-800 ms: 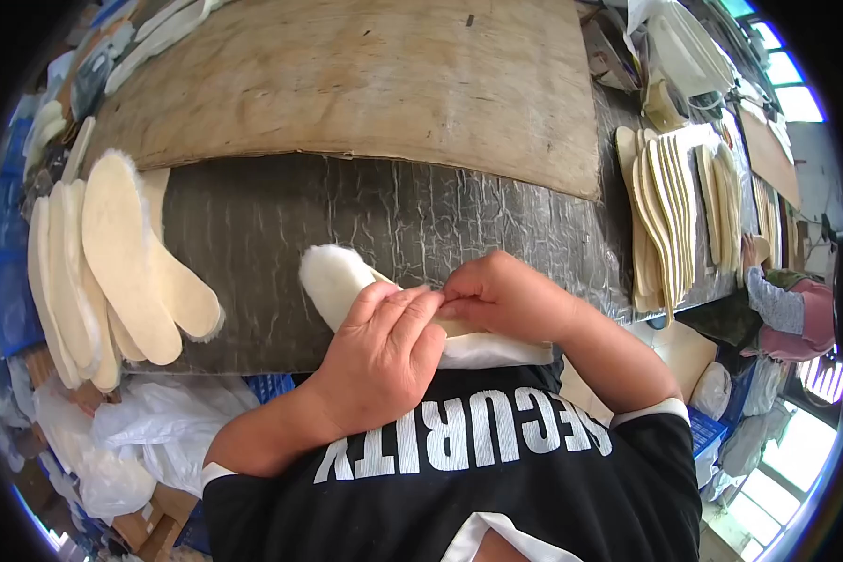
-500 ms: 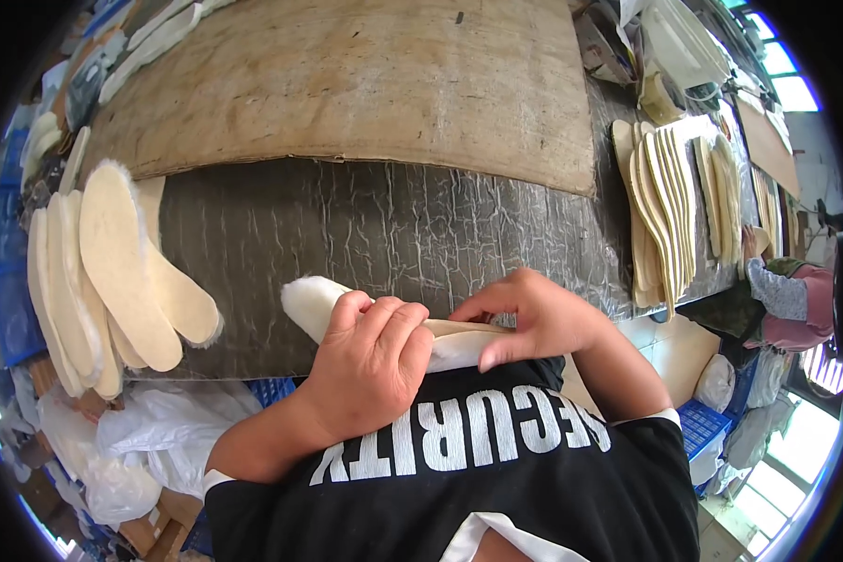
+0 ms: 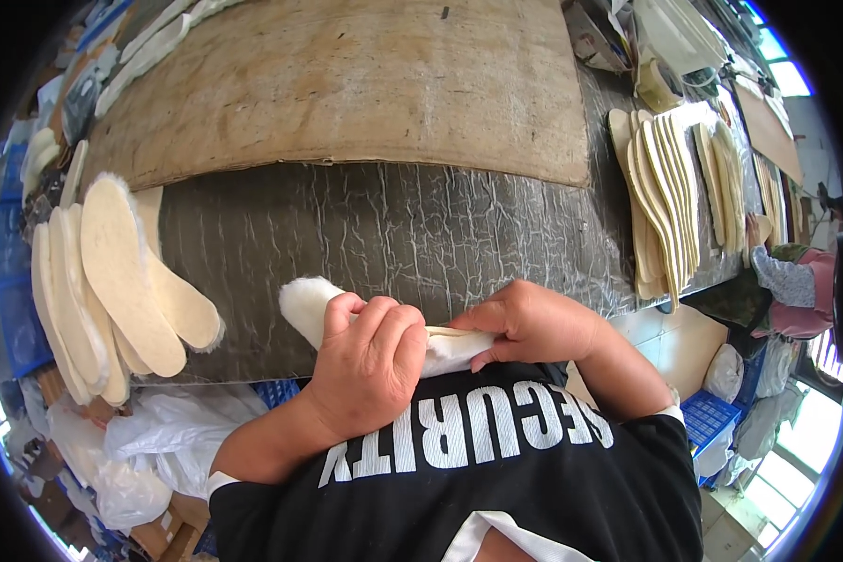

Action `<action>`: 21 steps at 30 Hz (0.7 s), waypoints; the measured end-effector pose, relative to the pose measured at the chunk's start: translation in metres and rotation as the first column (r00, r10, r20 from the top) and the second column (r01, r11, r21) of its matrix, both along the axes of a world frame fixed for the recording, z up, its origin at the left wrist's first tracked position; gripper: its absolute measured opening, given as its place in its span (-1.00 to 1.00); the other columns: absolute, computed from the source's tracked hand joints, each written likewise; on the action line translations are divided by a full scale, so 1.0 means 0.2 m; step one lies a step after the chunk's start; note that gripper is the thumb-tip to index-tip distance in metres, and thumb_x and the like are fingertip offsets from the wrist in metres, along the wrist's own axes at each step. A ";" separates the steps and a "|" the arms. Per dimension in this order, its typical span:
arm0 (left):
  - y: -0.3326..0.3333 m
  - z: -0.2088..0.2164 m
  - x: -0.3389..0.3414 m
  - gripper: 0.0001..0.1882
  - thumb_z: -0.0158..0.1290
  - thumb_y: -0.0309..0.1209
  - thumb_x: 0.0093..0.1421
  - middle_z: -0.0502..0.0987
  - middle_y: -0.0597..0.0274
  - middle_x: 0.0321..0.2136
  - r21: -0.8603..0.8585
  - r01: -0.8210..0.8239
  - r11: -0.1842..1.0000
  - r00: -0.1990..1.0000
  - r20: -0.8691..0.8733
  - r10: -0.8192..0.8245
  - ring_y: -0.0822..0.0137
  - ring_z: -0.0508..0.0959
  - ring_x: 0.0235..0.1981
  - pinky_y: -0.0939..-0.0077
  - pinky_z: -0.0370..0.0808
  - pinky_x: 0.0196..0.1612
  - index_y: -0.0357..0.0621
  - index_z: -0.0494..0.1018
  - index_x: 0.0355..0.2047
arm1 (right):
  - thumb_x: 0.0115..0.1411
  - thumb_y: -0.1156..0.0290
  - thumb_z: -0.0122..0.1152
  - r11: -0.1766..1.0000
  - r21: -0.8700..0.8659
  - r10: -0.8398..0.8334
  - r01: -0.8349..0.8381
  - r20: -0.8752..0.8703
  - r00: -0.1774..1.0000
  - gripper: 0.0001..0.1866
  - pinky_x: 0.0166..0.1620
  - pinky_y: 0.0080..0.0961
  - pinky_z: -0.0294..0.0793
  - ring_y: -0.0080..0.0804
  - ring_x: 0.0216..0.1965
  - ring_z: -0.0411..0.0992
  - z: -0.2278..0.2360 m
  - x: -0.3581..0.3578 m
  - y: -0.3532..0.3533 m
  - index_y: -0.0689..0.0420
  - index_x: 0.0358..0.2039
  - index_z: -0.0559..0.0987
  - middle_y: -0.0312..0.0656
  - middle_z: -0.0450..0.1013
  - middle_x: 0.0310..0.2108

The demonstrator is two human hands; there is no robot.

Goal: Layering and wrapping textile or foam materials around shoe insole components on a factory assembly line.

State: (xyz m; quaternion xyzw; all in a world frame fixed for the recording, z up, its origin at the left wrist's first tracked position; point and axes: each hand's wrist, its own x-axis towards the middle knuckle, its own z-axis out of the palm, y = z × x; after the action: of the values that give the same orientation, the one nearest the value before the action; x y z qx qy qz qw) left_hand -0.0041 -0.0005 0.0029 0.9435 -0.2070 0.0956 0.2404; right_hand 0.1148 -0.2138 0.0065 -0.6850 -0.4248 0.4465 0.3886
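A white fleecy insole with a beige layer on it is held near my chest, at the table's front edge. My left hand wraps over its middle, fingers curled, so that part is hidden. The fluffy rounded end sticks out to the left of that hand. Thumb and fingers of my right hand pinch the other end, where the beige layer's edge lies along the white fleece. I cannot tell whether the two layers are joined there.
Fleece-backed insoles lie in an overlapping pile at the left. Several beige insoles stand in a row at the right. A large brown board covers the table's far part. White plastic bags hang below left. Another person's sleeve shows far right.
My right hand has closed its thumb and fingers in on the insole's end, and the gap between the layers has narrowed. The left hand keeps its hold. The view has shifted slightly.
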 end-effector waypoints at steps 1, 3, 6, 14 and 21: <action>0.00 0.00 0.00 -0.86 0.12 -0.52 -0.01 0.50 0.23 -0.29 0.002 -0.001 1.000 1.000 -0.001 0.001 0.25 0.51 -0.27 0.19 0.26 -0.12 -0.17 0.43 -0.40 | 0.01 0.28 0.42 1.000 0.002 0.001 -0.001 -0.001 1.000 -0.58 -0.21 -0.27 0.50 0.02 -0.32 0.54 -0.01 0.01 0.00 0.18 -0.12 0.59 0.03 0.56 -0.33; -0.01 0.00 0.02 -0.87 0.11 -0.51 -0.01 0.52 0.26 -0.26 -0.081 -0.005 0.997 0.991 0.134 0.016 0.26 0.50 -0.23 0.19 0.26 -0.08 -0.17 0.48 -0.39 | 0.16 0.19 0.33 0.995 0.092 0.033 -0.026 -0.082 0.996 -0.60 -0.17 -0.34 0.49 -0.13 -0.29 0.56 -0.04 0.03 -0.01 0.21 -0.12 0.56 -0.01 0.56 -0.32; 0.01 0.00 0.01 -0.86 0.09 -0.46 -0.01 0.53 0.28 -0.24 -0.044 0.078 0.996 0.980 0.189 -0.068 0.29 0.50 -0.19 0.18 0.26 -0.05 -0.14 0.51 -0.39 | 0.29 0.09 0.18 0.996 0.086 0.053 -0.012 -0.490 0.870 -0.57 -0.11 -0.42 0.46 -0.33 -0.22 0.52 -0.12 0.08 0.02 0.23 -0.08 0.52 -0.08 0.55 -0.28; 0.03 0.00 0.02 -0.85 0.05 -0.42 -0.02 0.53 0.26 -0.27 0.088 0.183 0.979 0.967 0.163 -0.195 0.29 0.52 -0.27 0.11 0.23 -0.03 -0.12 0.46 -0.38 | 0.22 0.36 0.03 0.996 -0.089 -0.010 0.003 -0.070 0.997 -0.78 -0.28 -0.22 0.42 0.04 -0.44 0.41 0.00 0.03 0.12 0.27 -0.42 0.49 0.09 0.48 -0.45; 0.00 0.08 0.03 -0.87 0.06 -0.41 -0.07 0.42 0.19 -0.54 0.162 0.374 0.913 0.890 0.212 -0.403 0.31 0.44 -0.47 0.44 0.38 -0.23 -0.19 0.40 -0.52 | 0.19 0.37 0.07 0.966 -0.215 -0.155 0.146 -0.026 0.988 -0.80 -0.37 -0.36 0.39 -0.30 -0.51 0.39 -0.11 0.07 0.14 0.26 -0.44 0.52 -0.03 0.43 -0.55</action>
State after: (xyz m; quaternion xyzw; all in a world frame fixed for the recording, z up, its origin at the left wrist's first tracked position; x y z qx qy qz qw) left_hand 0.0027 -0.0010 0.0193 0.8767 -0.4245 0.1471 0.1723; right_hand 0.1295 -0.1854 -0.0159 -0.7431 -0.3131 0.4732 0.3548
